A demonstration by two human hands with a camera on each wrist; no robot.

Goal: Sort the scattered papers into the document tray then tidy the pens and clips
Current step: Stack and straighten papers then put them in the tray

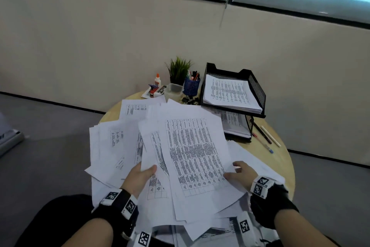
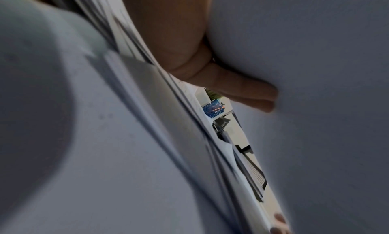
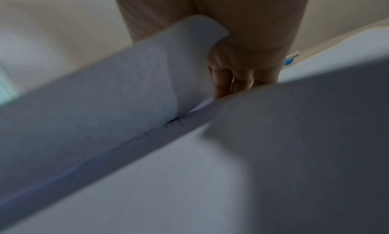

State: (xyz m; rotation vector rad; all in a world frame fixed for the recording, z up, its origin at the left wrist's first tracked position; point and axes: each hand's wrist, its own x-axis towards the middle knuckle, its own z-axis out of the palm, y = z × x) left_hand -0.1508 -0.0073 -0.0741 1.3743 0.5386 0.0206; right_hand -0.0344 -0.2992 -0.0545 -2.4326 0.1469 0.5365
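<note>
Round and small, the wooden table [image 1: 284, 158] sits by a plain wall, with the black document tray [image 1: 258, 86] at its far right side and loose pens [image 1: 264, 136] beside it. Both the left hand [image 1: 140, 176] and the right hand [image 1: 241, 172] pinch the near edges of a big messy pile of papers [image 1: 192, 150], thumbs on top. Paper is light, floppy and slippery, so I think holding both sides is best, because sheets hang over the table edge and could slide off.
</note>
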